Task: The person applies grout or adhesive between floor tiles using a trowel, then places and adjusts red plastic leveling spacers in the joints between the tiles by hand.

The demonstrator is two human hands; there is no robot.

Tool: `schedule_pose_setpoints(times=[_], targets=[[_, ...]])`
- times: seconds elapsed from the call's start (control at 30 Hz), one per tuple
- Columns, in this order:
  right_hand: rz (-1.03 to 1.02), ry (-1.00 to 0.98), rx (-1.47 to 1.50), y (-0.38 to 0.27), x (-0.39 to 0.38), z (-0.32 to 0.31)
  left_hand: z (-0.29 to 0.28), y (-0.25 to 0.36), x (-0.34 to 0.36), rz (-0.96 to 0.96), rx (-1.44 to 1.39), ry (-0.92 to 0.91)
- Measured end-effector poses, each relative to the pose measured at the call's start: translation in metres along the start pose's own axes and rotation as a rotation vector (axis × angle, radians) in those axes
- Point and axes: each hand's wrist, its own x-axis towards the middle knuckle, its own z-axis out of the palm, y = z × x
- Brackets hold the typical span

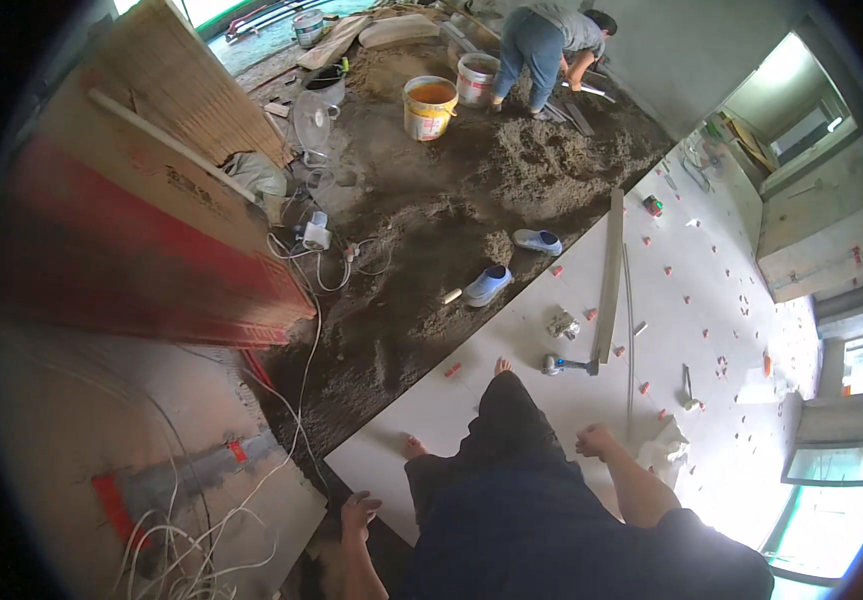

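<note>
My left hand (359,512) hangs low at my side near the edge of the pale tiled floor (377,466), its fingers loosely bent and apart with nothing seen in them. On the other side, my right hand (597,442) is curled into a loose fist above the tiles, and no object shows in it. Ahead of my bare feet lie a power tool with a blue ring (555,365) and a crumpled clear plastic bag (563,323). A long straightedge bar (612,275) stretches away on the tiles beside them. Nearest my right hand is a crumpled white bag (665,448).
Red tile-levelling pieces (668,271) dot the tiles, with a mallet (691,390) among them. Blue clogs (489,285) sit on dark mortar near buckets (431,107). A co-worker (542,50) bends at the back. Large cartons (142,210) and loose cables (202,540) occupy the left.
</note>
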Motion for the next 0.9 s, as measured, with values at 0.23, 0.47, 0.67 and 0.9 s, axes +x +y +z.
schedule_pose_setpoints(times=[0.23, 0.47, 0.67, 0.9], targets=[[0.182, -0.052, 0.024, -0.101, 0.139, -0.099, 0.088, -0.048, 0.003, -0.193, -0.287, 0.296], [-0.045, -0.137, -0.922, -0.140, 0.460, -0.192, 0.318, -0.111, 0.015, -0.261, 0.231, 0.279], [-0.173, 0.336, -0.657, -0.127, 0.709, -0.218, 0.424, -0.099, 0.086, -0.510, 0.297, 0.258], [-0.174, 0.558, -0.544, -0.142, 0.873, -0.232, 0.473, -0.120, 0.093, -0.700, 0.355, 0.287]])
